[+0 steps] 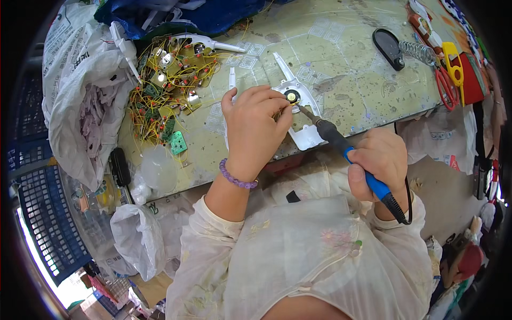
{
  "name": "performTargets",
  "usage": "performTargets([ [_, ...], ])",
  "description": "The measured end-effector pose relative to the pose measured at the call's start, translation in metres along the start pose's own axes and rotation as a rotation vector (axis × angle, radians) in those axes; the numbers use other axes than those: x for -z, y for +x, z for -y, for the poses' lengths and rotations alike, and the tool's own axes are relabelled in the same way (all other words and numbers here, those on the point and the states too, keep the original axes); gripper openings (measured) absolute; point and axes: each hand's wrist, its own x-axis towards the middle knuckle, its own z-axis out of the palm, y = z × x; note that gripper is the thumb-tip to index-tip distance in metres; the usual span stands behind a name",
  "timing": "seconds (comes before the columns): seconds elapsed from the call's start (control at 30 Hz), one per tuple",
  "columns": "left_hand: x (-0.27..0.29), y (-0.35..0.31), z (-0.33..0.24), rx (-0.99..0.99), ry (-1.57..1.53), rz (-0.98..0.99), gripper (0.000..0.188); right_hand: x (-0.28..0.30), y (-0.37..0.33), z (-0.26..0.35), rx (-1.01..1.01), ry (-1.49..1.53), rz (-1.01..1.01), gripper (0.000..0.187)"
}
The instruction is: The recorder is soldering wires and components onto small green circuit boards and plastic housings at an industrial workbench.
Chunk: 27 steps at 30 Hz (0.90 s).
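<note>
My right hand [380,162] is wrapped round the blue and black handle of a soldering iron [332,133]. Its tip touches or nearly touches the edge of a round black speaker [293,97] seated in a white plastic shell [306,137]. My left hand [257,125], with a purple bead bracelet at the wrist, rests over the shell's left side. Its thumb and forefinger are pinched together beside the iron's tip; what they hold is too small to make out. Another white plastic piece [232,77] lies partly hidden behind that hand.
Left of my hands lies a heap of small circuit boards with yellow wires [176,74]. A white sack [88,80] of plastic parts stands beyond it. At the right are a coiled-spring iron stand [417,52], red-handled scissors [446,88] and a yellow tool [454,69]. The table's edge [373,127] runs before me.
</note>
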Motion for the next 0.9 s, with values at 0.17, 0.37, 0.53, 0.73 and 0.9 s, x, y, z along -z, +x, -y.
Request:
performTargets([
  [0.17,0.004,0.002,0.001,0.020,0.011,0.042,0.004,-0.003,0.005,-0.001,0.004,0.031,-0.018,0.021],
  [0.37,0.002,0.000,0.000,0.028,0.003,0.041,0.005,-0.001,0.005,0.001,-0.023,0.022,-0.034,0.020],
  [0.53,0.001,-0.001,0.000,0.031,0.002,0.029,0.005,0.000,-0.001,-0.002,-0.079,0.085,-0.065,0.011],
  [0.73,-0.001,-0.001,-0.001,0.016,-0.002,-0.015,0.005,-0.002,-0.013,-0.006,-0.128,0.123,-0.141,0.007],
  [0.9,0.000,-0.001,-0.001,0.027,0.002,0.025,0.006,-0.004,-0.019,-0.008,-0.163,0.161,-0.230,0.006],
])
